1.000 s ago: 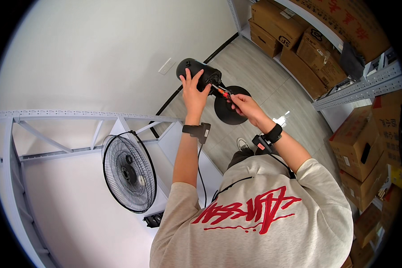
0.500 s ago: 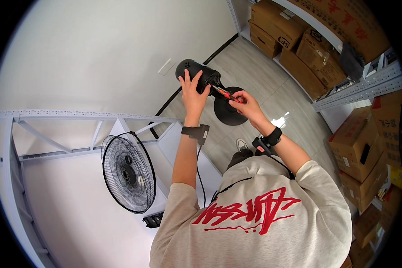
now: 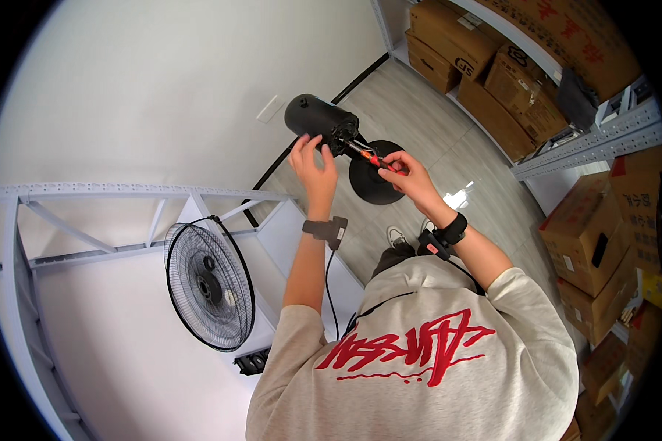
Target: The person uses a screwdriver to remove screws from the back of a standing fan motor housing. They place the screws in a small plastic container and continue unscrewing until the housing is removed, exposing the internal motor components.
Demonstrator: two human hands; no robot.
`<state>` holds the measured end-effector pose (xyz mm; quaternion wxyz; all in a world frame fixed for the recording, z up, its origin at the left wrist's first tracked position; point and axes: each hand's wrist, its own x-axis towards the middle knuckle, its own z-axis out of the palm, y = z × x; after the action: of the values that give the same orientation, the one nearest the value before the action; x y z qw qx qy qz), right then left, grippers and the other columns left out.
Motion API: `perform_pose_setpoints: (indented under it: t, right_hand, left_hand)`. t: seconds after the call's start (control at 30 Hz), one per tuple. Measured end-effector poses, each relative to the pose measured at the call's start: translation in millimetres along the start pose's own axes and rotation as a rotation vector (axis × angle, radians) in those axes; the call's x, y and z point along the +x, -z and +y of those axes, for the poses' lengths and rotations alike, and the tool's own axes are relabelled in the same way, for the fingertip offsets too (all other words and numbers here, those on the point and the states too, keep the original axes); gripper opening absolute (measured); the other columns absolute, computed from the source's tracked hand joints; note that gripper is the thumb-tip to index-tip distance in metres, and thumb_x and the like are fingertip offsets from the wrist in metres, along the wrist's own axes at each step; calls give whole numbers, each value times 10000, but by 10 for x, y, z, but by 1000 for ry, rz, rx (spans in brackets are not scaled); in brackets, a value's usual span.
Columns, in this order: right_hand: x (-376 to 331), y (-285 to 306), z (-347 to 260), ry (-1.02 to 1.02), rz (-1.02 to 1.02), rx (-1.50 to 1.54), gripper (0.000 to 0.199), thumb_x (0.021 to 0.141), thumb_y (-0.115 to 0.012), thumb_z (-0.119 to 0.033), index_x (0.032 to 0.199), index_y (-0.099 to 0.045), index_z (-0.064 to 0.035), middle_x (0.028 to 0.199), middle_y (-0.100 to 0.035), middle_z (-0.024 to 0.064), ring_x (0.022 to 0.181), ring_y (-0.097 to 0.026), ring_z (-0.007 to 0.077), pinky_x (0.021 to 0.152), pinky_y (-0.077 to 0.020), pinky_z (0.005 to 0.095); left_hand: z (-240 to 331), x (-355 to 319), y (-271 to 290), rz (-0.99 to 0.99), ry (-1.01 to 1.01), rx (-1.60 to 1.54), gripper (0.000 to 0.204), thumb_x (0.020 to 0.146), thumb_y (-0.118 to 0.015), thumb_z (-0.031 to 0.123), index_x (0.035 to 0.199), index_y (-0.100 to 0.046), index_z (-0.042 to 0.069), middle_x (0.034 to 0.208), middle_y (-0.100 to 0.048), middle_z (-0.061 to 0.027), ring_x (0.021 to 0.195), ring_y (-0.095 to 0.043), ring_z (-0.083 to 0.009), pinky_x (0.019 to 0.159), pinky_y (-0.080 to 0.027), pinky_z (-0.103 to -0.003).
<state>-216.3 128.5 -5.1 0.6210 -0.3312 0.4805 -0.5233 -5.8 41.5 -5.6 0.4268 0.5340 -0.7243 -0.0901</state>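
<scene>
One white rack [image 3: 110,323] fills the lower left as I look down from my remote post, and several cardboard boxes [image 3: 496,121] stand at the right. I can see a round wire fan guard [image 3: 210,287] resting on the rack's pale surface. Farther up, a round black base [image 3: 366,188] sits on the grey floor [image 3: 419,110], with the black motor housing [image 3: 312,119] tilted above it, near the wall [image 3: 162,88]. The left hand [image 3: 315,173] is at the housing's lower edge, fingers loosely curved and thumb spread away; I can't tell whether the fingertips touch. The right hand [image 3: 417,184] pinches the red handle of a screwdriver [image 3: 376,160], whose shaft points into the housing's open end.
</scene>
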Motion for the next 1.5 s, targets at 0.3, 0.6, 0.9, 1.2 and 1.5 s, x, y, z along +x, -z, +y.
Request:
perform_pose_setpoints:
  t: [0.3,0.6,0.9,1.2,1.5]
  right_hand:
    - [-73,-95,161,35,-106,-138,227,864,-761,-142,1042,-625,-110,823,-497,-60,717,-488,31,558,-397,212]
    - [-242,46,410,-31,-26,-199,249,856,-775,-156,1044,-630,-79,793,-529,-51,692,-513,44,570,-442,223]
    - [-413,415,621,-38,10,-244,248,838,-773,-149,1027,-635,-66,743,-558,-37,647,-522,57,562,-435,238]
    - [-703,400,907,-134,-55,-236,259,854,-768,-197,1050,-632,-96,737,-569,-22,597,-563,71,530,-438,245]
    - [-1075,260,1118,-197,-154,-359,281,863,-761,-222,1071,-632,-86,750,-598,12,601,-600,90,548,-471,256]
  left_hand:
    - [236,-189,62,-181,767,-1044,336,1058,-485,289,1129,-536,-35,1058,-684,-183,879,-693,-238,782,-540,-325]
    - [198,-513,-168,-211,865,-1046,362,1053,-496,295,1169,-507,-47,1150,-657,-234,1006,-685,-278,885,-546,-380]
    - [411,-857,-441,-197,965,-1037,334,1058,-484,280,1158,-495,-38,1126,-659,-223,1003,-682,-278,881,-544,-374]
    - [430,-1271,-275,-187,1037,-1083,297,1056,-484,274,1122,-511,-14,1042,-672,-180,988,-689,-289,881,-544,-382]
    - [388,-1807,-37,-98,1031,-1016,261,1067,-443,238,1107,-491,-15,948,-679,-177,902,-698,-269,799,-556,-368]
